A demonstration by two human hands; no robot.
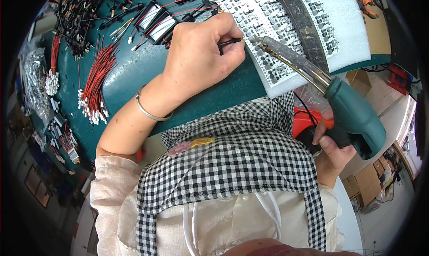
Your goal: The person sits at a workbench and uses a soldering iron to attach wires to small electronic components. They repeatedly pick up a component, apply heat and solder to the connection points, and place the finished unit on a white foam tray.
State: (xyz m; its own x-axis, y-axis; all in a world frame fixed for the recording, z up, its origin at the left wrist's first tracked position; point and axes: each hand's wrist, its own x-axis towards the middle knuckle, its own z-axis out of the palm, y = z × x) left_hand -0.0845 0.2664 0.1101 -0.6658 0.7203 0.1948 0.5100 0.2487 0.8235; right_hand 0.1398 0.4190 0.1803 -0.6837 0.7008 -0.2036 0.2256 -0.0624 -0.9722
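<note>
My left hand (203, 55) is closed in a pinch on a short black wire (230, 41) at the left edge of a white sheet of circuit boards (272, 28). The wire's end sticks out just past my fingertips. In my right hand (333, 151), lower right, is a green soldering gun (355, 113). Its long metal tip slants up and left over the boards, ending a little to the right of my left fingertips; I cannot tell whether it touches a board. Part of the gun's handle is hidden by my fingers.
White foam (351, 33) lies under the boards, and a dark curved bar (304, 28) crosses them. Red wire bundles (100, 73) with white connectors spread on the green table (138, 77). Framed black parts (161, 24) and black cables (78, 19) sit behind. A plastic bag (35, 82) lies far left.
</note>
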